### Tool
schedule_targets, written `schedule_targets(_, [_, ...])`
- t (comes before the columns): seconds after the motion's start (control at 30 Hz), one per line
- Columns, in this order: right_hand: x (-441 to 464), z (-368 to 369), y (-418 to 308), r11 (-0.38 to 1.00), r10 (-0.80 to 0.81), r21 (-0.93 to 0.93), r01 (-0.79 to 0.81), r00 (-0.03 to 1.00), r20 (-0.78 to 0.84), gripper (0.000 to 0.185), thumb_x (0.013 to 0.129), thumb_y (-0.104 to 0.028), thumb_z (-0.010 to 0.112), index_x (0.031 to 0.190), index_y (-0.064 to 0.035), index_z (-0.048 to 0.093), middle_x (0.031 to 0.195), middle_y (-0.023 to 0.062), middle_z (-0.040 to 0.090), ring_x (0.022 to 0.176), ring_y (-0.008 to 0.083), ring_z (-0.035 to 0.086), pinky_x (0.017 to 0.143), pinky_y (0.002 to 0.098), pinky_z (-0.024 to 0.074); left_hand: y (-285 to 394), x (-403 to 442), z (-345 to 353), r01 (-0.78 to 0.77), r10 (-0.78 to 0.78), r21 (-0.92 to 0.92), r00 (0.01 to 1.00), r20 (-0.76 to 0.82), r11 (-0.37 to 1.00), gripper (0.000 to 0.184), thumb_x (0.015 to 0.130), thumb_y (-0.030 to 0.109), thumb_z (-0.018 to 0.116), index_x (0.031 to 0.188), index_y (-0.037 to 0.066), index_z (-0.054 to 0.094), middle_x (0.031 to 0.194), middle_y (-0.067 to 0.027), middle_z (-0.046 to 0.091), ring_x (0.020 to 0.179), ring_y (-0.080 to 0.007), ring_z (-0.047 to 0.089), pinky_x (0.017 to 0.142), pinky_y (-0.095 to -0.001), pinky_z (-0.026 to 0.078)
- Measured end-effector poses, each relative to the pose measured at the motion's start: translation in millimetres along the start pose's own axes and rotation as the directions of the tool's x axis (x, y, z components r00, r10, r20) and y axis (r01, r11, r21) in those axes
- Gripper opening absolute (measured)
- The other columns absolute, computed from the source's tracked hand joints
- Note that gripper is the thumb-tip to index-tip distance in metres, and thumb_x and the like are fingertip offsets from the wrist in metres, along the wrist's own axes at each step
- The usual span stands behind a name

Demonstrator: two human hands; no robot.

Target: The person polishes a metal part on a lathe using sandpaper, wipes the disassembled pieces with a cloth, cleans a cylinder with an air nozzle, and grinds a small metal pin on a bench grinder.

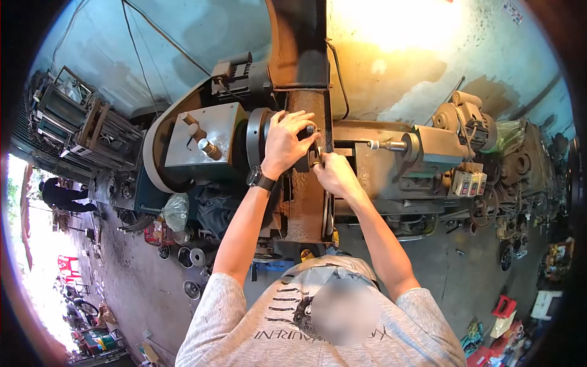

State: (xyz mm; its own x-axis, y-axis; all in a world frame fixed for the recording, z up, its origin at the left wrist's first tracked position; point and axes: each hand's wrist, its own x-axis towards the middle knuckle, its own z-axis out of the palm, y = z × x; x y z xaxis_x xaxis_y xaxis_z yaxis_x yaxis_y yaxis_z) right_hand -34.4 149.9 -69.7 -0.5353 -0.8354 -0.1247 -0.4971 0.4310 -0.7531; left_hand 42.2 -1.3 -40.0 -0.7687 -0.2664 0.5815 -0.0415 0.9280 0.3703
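Note:
A lathe-like machine with a grey headstock [202,137] and a dark round chuck [255,137] stands before me. My left hand [286,142], with a black watch [261,178] on its wrist, curls over dark metal just right of the chuck. Its fingers and thumb lie around a small dark knob-like end [312,129]. Close beside it, lower and to the right, my right hand [336,174] is closed. A short dark metal piece shows at its fingertips, but most of its grip is hidden. Under both hands runs a rusty metal bed [306,208].
To the right, a tailstock-like unit [422,153] carries a pale-tipped spindle [388,145], with a motor [468,122] behind it. A switch box [469,180] sits lower right. A plastic bag [176,211] hangs at left. A person in dark clothes [64,196] is far left.

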Motion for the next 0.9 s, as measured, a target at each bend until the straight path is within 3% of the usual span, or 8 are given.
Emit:
schedule_targets(0.1, [-16.4, 27.7, 2.2, 0.990, -0.079, -0.134, 0.051, 0.974, -0.211, 0.037, 0.084, -0.008, 0.060, 0.115, 0.0106, 0.055, 0.077, 0.0296, 0.064, 0.078, 0.0438, 0.066, 0.066, 0.0482, 0.0537, -2.7, 0.6, -0.7, -0.005, 0.005, -0.025, 1.000, 0.012, 1.000, 0.019, 0.079, 0.022, 0.079, 0.089, 0.009, 0.072, 0.119, -0.0065, 0.070, 0.118, -0.0233, 0.061, 0.105, -0.0444, 0.036])
schedule_targets(0.13, [-18.0, 52.5, 25.4, 0.944, -0.325, -0.106, 0.311, 0.838, -0.439, 0.057, 0.082, -0.003, 0.061, 0.135, 0.0095, 0.044, 0.079, 0.0242, 0.064, 0.069, 0.0410, 0.066, 0.059, 0.0468, 0.0526, -2.7, 0.0, -1.3, -0.008, 0.008, -0.026, 1.000, 0.010, 1.000, 0.019, 0.078, 0.021, 0.080, 0.089, 0.009, 0.071, 0.119, -0.0071, 0.070, 0.118, -0.0239, 0.061, 0.102, -0.0431, 0.037])
schedule_targets(0.17, [-17.2, 66.6, 40.2, 0.936, -0.352, -0.184, 0.300, 0.820, -0.452, 0.068, 0.081, 0.001, 0.061, 0.144, 0.0058, 0.037, 0.084, 0.0212, 0.062, 0.068, 0.0391, 0.064, 0.060, 0.0456, 0.0520, -3.5, 1.4, -1.7, -0.006, 0.006, -0.022, 1.000, 0.000, 1.000, 0.019, 0.078, 0.021, 0.080, 0.089, 0.009, 0.071, 0.119, -0.0071, 0.070, 0.118, -0.0239, 0.061, 0.102, -0.0431, 0.037])
schedule_targets(0.43, [-2.8, 63.4, 61.4, 0.918, -0.350, -0.043, 0.395, 0.755, -0.555, 0.059, 0.083, 0.006, 0.056, 0.141, 0.0034, 0.043, 0.092, 0.0262, 0.062, 0.080, 0.0408, 0.065, 0.071, 0.0432, 0.0529, -3.9, -3.3, -1.0, -0.022, 0.021, -0.022, 0.999, -0.035, 1.000, 0.025, 0.076, 0.022, 0.081, 0.092, 0.007, 0.070, 0.119, -0.0081, 0.069, 0.115, -0.0239, 0.062, 0.101, -0.0406, 0.039])
schedule_targets(0.5, [-0.7, 45.2, 57.2, 0.959, -0.107, 0.182, 0.218, 0.872, -0.478, 0.056, 0.084, 0.003, 0.055, 0.139, 0.0006, 0.046, 0.090, 0.0283, 0.066, 0.081, 0.0420, 0.067, 0.073, 0.0429, 0.0531, -5.4, -2.3, -0.2, -0.015, 0.015, -0.015, 0.999, -0.038, 1.000, 0.024, 0.077, 0.022, 0.081, 0.092, 0.006, 0.070, 0.119, -0.0083, 0.069, 0.114, -0.0239, 0.062, 0.100, -0.0404, 0.039])
schedule_targets(0.57, [5.6, 15.6, 45.8, 0.970, -0.054, 0.210, 0.122, 0.952, -0.301, 0.055, 0.084, 0.003, 0.058, 0.137, 0.0033, 0.048, 0.099, 0.0313, 0.065, 0.096, 0.0442, 0.065, 0.084, 0.0432, 0.0532, -4.8, -2.4, 0.3, -0.049, 0.050, 0.026, 0.998, -0.049, 0.998, 0.024, 0.077, 0.021, 0.080, 0.093, 0.006, 0.070, 0.118, -0.0084, 0.070, 0.112, -0.0239, 0.063, 0.100, -0.0397, 0.040])
schedule_targets(0.73, [33.1, -3.3, 33.2, 0.995, -0.089, 0.036, 0.093, 0.990, -0.108, 0.048, 0.085, -0.010, 0.060, 0.131, 0.0034, 0.053, 0.098, 0.0329, 0.064, 0.097, 0.0460, 0.063, 0.083, 0.0446, 0.0522, -3.1, -1.5, 1.2, -0.055, 0.057, 0.031, 0.996, -0.065, 0.998, 0.024, 0.076, 0.020, 0.080, 0.093, 0.006, 0.070, 0.118, -0.0083, 0.070, 0.108, -0.0249, 0.064, 0.098, -0.0393, 0.041])
schedule_targets(0.9, [46.7, -17.2, 28.4, 0.986, -0.165, 0.027, 0.163, 0.985, 0.060, 0.053, 0.079, -0.002, 0.056, 0.130, 0.0111, 0.048, 0.092, 0.0345, 0.064, 0.093, 0.0452, 0.065, 0.081, 0.0481, 0.0522, -5.0, -2.5, 2.0, -0.054, 0.056, 0.024, 0.996, -0.068, 0.998, 0.023, 0.076, 0.019, 0.080, 0.092, 0.006, 0.070, 0.116, -0.0077, 0.070, 0.108, -0.0238, 0.064, 0.097, -0.0385, 0.042])
